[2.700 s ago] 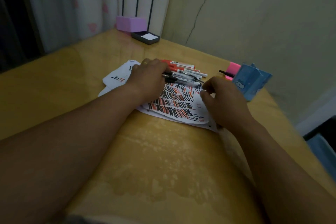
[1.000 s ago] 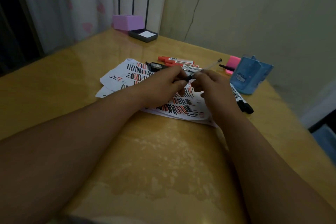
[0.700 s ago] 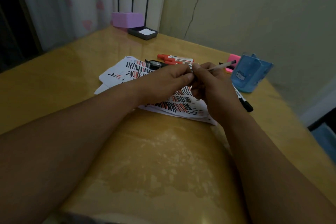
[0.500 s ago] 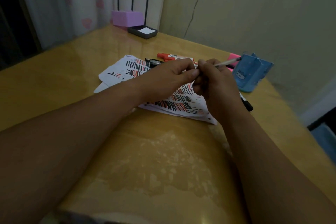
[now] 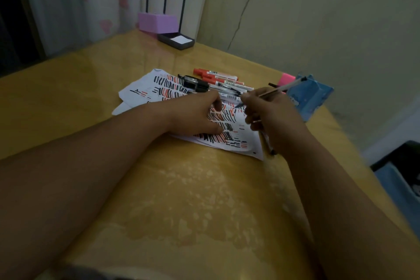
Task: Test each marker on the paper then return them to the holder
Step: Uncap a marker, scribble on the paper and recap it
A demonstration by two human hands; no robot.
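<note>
head cam, wide, facing fwd/down, close over table [image 5: 68, 88]

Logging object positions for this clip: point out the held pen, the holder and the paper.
pen [image 5: 281, 87], head view, mid shaft.
holder [image 5: 313, 102], head view, near wall.
paper [image 5: 147, 85], head view, bare far-left corner.

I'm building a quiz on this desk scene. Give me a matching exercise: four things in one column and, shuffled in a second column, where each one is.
Things
1. thin clear marker
2. white paper covered in red and black strokes
3. blue plastic holder
4. purple box

Places
A. at the far edge of the table, by the curtain
B. under the left hand
C. beyond the right hand, near the wall
D. held in the right hand

Pairs: 1-D, 2-B, 3-C, 4-A
</note>
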